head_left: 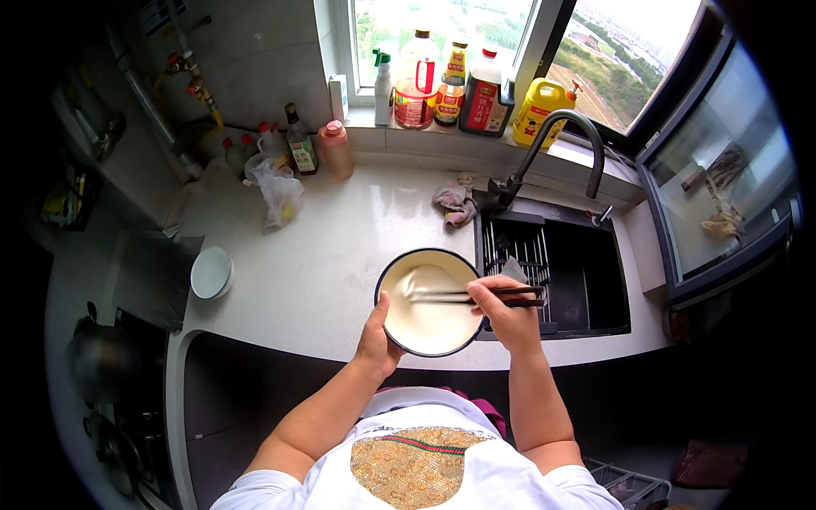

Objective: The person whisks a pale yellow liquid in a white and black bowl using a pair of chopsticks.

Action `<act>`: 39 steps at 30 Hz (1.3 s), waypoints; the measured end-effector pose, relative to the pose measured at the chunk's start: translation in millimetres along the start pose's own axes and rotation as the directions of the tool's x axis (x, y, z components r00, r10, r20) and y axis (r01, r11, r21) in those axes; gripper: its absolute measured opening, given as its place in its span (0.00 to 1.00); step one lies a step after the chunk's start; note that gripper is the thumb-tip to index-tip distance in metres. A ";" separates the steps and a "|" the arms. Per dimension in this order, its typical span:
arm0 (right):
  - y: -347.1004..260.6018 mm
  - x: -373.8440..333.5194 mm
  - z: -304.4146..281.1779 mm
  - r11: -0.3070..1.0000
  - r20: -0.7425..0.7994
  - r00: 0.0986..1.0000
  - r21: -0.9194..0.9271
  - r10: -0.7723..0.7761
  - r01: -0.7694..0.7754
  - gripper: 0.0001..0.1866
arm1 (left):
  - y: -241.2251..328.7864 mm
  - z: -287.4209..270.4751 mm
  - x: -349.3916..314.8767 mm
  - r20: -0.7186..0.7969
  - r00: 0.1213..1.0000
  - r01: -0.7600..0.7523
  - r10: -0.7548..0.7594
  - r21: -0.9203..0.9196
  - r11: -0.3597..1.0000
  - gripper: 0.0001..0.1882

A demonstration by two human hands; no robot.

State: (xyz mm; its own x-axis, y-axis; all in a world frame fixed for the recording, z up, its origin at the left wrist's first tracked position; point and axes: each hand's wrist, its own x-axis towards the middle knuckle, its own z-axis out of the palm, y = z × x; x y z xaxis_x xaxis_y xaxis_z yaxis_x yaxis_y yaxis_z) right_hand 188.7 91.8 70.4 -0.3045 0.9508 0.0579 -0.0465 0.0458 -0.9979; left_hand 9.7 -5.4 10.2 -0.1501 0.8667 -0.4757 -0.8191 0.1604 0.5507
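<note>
A cream enamel bowl (438,327) with a dark blue rim is held over the front edge of the counter. My left hand (378,340) grips its left side, thumb on the rim and the fingers hidden underneath. Inside lies a pale, cream-coloured mixture (425,319); how thick it is I cannot tell. My right hand (507,313) is closed around a pair of chopsticks (518,295), dark at the handle end and light toward the tips. Their tips reach into the mixture at the left part of the bowl.
Right of the bowl is a black sink (586,272) with a drying rack (523,242) and a curved faucet (586,127). A crumpled cloth (456,204) lies beside it. A white bowl (212,273) and a plastic bag (279,194) stand left. Several bottles line the windowsill (408,136).
</note>
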 end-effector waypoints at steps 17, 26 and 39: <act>-2.8 8.9 3.8 0.994 -0.199 0.975 -0.059 -0.103 0.093 0.06 | 10.2 -0.3 -5.7 -0.010 0.998 -0.056 0.057 0.009 0.998 0.33; -3.3 15.9 -1.4 0.999 -0.280 0.959 -0.006 -0.046 0.046 0.05 | 11.2 0.3 -8.2 -0.013 0.999 -0.047 0.047 0.013 0.999 0.32; -17.8 9.3 1.0 0.972 0.123 0.964 -0.014 0.235 -0.235 0.05 | 16.2 0.8 -7.8 -0.025 0.995 -0.094 0.093 -0.014 0.995 0.33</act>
State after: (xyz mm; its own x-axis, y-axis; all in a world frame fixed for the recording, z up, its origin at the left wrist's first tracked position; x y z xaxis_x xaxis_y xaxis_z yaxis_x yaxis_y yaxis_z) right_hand 185.8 99.6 88.8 -0.4211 0.8899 -0.1754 0.0400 -0.1750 -0.9838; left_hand -1.9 -9.2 23.4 -0.2397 0.8659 -0.4391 -0.8091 0.0718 0.5833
